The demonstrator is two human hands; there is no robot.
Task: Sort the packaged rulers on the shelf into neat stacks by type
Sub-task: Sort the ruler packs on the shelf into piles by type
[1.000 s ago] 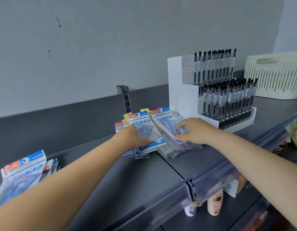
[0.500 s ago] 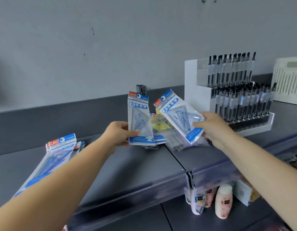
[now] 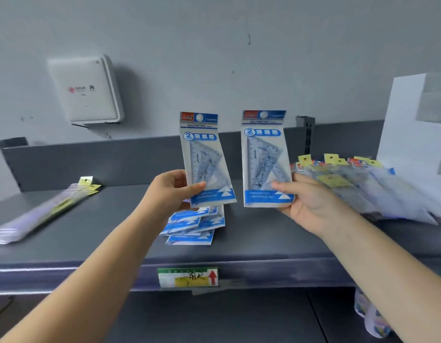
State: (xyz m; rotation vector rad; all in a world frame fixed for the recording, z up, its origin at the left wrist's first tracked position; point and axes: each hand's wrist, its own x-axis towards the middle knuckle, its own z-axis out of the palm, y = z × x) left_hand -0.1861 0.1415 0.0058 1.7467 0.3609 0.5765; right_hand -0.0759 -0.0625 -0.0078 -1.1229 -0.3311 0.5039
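left hand [image 3: 173,194] gripping set-square pack [image 3: 206,160] | right hand [image 3: 311,201] gripping matching pack [image 3: 265,159] | blue pile [image 3: 194,226] centre frame forming, loose | right-side heap [image 3: 363,186] unsorted | roughly midway

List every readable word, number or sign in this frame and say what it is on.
"GEOMETRIC": header of left-hand pack and right-hand pack.
"2 PCS": blue badge on both.
Red up arrow, handwritten marks unreadable: shelf price tag.
Red logo, blurred: wall box.
Red brand corners, blue bottom bands, yellow tags: unreadable.
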